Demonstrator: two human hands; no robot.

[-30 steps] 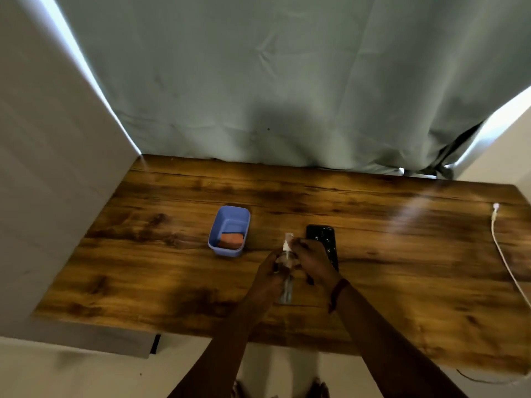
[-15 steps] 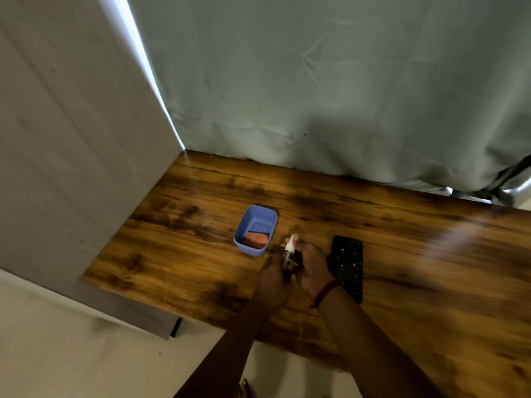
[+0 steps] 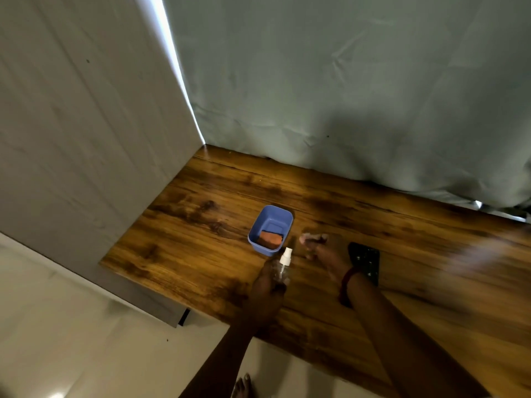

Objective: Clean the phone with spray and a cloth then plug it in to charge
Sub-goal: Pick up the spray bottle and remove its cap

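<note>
A grey-green curtain [image 3: 344, 96] hangs across the back, and a pale wall [image 3: 86, 124] stands at the left. Below them lies the wooden desk [image 3: 201, 239], dark-grained and glossy. On it a dark phone [image 3: 366, 261] lies flat, partly covered by the right wrist. A blue tub [image 3: 271, 229] sits near the middle of the desk, just left of the phone, with an orange cloth [image 3: 270, 239] folded inside it. The left hand [image 3: 268, 285] has its fingers wrapped around a clear spray bottle [image 3: 283, 267], held upright with its white nozzle on top, just in front of the tub. The right hand [image 3: 323, 252] hovers blurred between the bottle and the phone, fingers loosely spread and holding nothing; a red band [image 3: 346, 281] circles its wrist. Bare toes [image 3: 242, 387] show on the pale floor at the bottom edge.
</note>
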